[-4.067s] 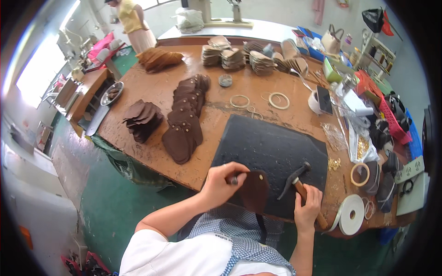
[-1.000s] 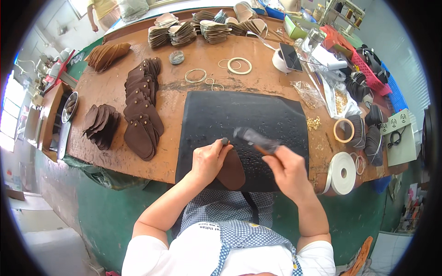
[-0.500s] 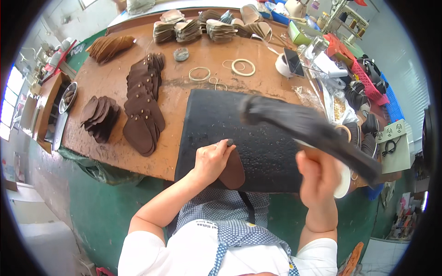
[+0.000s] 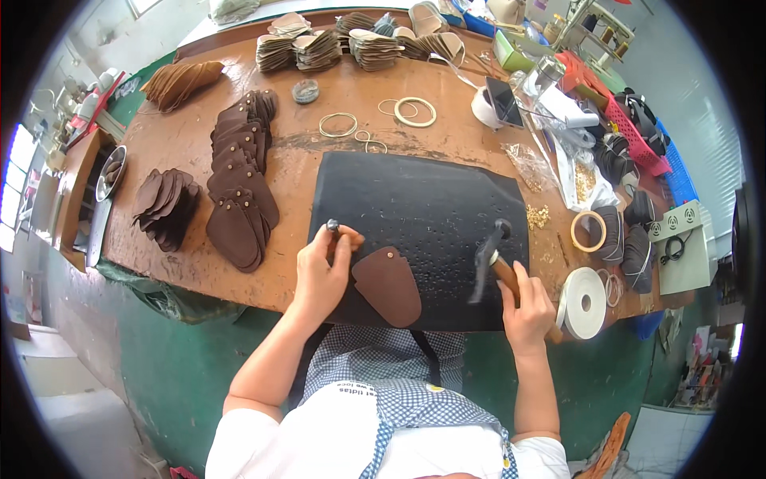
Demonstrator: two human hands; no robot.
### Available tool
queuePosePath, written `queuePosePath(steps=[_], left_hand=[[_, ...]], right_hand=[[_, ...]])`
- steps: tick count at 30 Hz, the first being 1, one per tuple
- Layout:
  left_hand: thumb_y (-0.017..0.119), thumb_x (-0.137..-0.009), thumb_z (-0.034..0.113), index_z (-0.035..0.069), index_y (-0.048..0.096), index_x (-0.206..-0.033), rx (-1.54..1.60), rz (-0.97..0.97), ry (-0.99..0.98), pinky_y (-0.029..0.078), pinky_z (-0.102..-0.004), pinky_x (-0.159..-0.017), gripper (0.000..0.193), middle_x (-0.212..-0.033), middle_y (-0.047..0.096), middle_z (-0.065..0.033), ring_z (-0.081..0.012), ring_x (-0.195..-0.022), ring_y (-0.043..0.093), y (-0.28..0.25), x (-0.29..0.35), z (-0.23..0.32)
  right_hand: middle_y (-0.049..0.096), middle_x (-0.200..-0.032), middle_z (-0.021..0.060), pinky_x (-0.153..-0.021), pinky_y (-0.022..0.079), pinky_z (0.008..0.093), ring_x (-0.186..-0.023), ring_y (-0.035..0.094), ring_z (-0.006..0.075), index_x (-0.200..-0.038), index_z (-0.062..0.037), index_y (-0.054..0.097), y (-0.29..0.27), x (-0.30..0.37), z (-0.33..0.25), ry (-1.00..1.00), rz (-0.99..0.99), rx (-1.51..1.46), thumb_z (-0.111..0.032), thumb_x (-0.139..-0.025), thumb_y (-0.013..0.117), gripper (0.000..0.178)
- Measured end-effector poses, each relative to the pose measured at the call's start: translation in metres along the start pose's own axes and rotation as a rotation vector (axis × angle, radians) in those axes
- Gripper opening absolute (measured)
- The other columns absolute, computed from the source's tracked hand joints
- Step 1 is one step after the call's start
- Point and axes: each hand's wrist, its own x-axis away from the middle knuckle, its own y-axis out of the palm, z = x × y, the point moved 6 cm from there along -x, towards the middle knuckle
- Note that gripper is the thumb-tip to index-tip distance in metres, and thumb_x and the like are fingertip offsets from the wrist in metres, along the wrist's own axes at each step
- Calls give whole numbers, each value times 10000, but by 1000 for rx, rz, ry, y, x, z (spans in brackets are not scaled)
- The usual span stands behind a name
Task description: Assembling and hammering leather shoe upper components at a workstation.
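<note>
A brown leather piece (image 4: 389,289) with a small metal stud near its top edge lies flat on a black mat (image 4: 435,188). To its upper left, my left hand (image 4: 319,271) grips a short metal punch (image 4: 332,226) upright between thumb and fingers, off the leather. On the right, my right hand (image 4: 529,313) is closed round the wooden handle of a hammer (image 4: 504,271). The hammer's dark head hangs low over the right part of the mat, slightly blurred.
Studded brown leather pieces (image 4: 243,180) lie in an overlapping row at left, beside another brown stack (image 4: 166,207). More stacks (image 4: 375,52) stand at the back. A white tape roll (image 4: 584,303), loose brass studs (image 4: 537,216) and a ring (image 4: 588,231) lie at right.
The hammer has come down from its raised place and now hangs by the mat. My left hand has lifted the punch off the leather and moved left, uncovering the stud.
</note>
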Motion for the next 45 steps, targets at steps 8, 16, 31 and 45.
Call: queuePosePath(steps=[8,16,31,45], left_hand=[[800,-773,139,18,627,-996,-639,-201,33,487,-405,-802,307,-879,611,-121,-306,-894,581,18,18,9],[752,-870,134,-2,619,-1015,-239,-330,-119,507,-337,-756,239,-865,660,-140,-226,-819,634,15,26,0],[875,-698,347,16,691,-1122,-831,280,-112,504,-410,-902,568,-1046,691,-160,-319,-1022,642,-245,-52,-103],[835,-752,78,-3,592,-1034,-270,151,-208,513,-296,-808,382,-936,671,-86,-140,-903,623,-223,-56,-113]], right_hand=[[630,-1023,122,-822,509,427,-951,617,322,-1049,-34,696,21,12,-17,41,92,-130,-38,-851,710,199],[638,-997,122,-797,504,406,-908,619,308,-1003,-21,697,26,-6,-55,-29,107,-323,53,-844,664,179],[630,-984,129,-756,518,354,-869,627,261,-1013,11,669,58,-41,-119,-108,-83,-690,91,-859,632,178],[682,-1172,200,-1001,491,374,-1126,656,309,-1295,50,518,276,-167,-314,0,-1001,-1228,-260,-703,890,765]])
